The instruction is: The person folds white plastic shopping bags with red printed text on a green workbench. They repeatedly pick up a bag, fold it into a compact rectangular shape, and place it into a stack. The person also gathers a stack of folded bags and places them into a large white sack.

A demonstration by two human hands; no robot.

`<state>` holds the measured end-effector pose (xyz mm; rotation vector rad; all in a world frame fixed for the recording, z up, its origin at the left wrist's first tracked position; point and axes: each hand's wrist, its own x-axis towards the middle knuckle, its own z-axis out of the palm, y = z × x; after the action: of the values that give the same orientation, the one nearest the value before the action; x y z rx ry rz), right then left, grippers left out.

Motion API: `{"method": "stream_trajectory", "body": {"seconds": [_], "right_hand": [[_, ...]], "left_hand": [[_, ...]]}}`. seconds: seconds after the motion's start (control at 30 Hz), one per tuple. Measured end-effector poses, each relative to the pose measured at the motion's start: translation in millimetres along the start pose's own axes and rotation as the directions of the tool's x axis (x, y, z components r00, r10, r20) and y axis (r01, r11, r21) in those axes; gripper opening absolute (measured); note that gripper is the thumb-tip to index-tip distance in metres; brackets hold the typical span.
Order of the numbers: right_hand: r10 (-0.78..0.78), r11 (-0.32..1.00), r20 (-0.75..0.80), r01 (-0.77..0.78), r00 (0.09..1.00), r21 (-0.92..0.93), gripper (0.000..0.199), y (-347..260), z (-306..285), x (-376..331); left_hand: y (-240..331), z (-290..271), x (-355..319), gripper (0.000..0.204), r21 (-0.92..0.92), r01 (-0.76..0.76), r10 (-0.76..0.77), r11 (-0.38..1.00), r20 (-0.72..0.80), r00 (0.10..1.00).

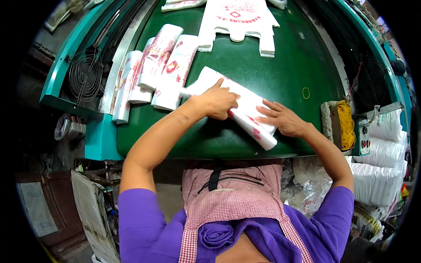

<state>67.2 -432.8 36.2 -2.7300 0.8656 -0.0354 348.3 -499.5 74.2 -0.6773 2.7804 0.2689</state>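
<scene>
A folded bundle of white plastic bags with red print [245, 109] lies slanted on the green table [272, 74]. My left hand [217, 101] presses down on the bundle's middle, fingers curled over it. My right hand [283, 118] rests flat on the bundle's lower right end with fingers spread. Both forearms come up from the lower edge, in purple sleeves.
Several rolled bag bundles [160, 65] lie at the table's left. A flat stack of vest-shaped bags [239, 22] sits at the far edge. One yellow rubber band [305, 93] lies loose; a box of yellow rubber bands [344, 125] stands right. Fans [85, 74] flank the table.
</scene>
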Motion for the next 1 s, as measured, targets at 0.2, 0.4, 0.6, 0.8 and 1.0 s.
{"method": "stream_trajectory", "body": {"seconds": [0.2, 0.4, 0.6, 0.8, 1.0], "right_hand": [[0.46, 0.79, 0.072, -0.445, 0.885, 0.422, 0.064, -67.9, -25.7, -15.8], [0.315, 0.947, -0.164, -0.299, 0.935, 0.115, 0.05, -70.3, 8.7, -25.2], [0.761, 0.583, -0.188, -0.526, 0.621, 0.62, 0.039, 6.1, 17.7, 9.1], [0.694, 0.477, -0.126, -0.322, 0.709, 0.818, 0.034, 34.7, 19.3, 3.6], [0.914, 0.378, -0.35, -0.739, 0.204, 0.557, 0.023, 61.5, 20.9, -51.9]], "left_hand": [[44.1, 28.0, -10.3, 0.035, -0.178, 0.11, -0.121, 0.978, -0.048, 0.992], [33.1, 42.1, -76.3, 0.064, -0.241, -0.016, -0.011, 0.97, -0.113, 0.993], [-23.9, 21.1, -29.9, 0.031, -0.305, 0.36, -0.422, 0.882, -0.169, 0.891], [-2.6, 37.0, 27.5, 0.06, -0.316, -0.089, -0.06, 0.945, -0.433, 0.899], [2.3, 1.9, 44.3, 0.056, -0.59, 0.146, -0.099, 0.794, 0.111, 0.989]]}}
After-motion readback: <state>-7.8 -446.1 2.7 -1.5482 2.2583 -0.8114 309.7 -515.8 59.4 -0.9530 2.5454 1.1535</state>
